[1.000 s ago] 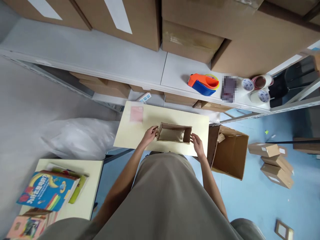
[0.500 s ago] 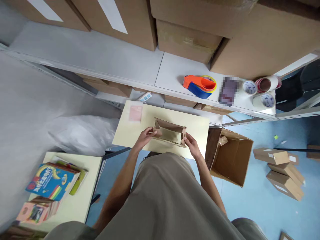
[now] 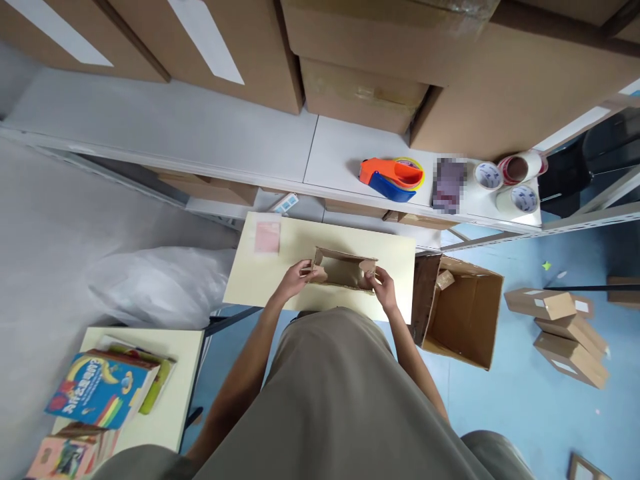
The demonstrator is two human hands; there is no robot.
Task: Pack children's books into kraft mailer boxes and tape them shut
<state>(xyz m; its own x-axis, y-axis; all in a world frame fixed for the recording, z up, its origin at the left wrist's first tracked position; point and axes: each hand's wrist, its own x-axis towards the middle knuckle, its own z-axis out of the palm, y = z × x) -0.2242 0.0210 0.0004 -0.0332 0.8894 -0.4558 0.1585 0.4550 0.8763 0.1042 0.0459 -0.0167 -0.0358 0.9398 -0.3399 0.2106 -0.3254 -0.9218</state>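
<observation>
A small cardboard box point(image 3: 345, 255) stands on the cream table point(image 3: 395, 267) before me, its top open. My left hand point(image 3: 296, 279) grips the left end of the box, thumb at the short end flap, which leans inward. At the opposite end my right hand point(image 3: 383, 288) pinches the right flap, also bent in over the opening. Both hands touch the box; the fingertips on its outer sides are partly hidden. A pink slip point(image 3: 267, 237) lies at the table's back left corner.
On the shelf point(image 3: 225, 127) ahead are an orange and blue tape dispenser point(image 3: 393, 179) and several tape rolls point(image 3: 517, 200). A large open carton point(image 3: 465, 313) stands right of the table, small boxes point(image 3: 570, 337) on the floor beyond. Books point(image 3: 107, 387) lie on the left table.
The end flaps of the small box have folded further inward, the right one most clearly, with my fingers moving in with them. The whole view has shifted slightly.
</observation>
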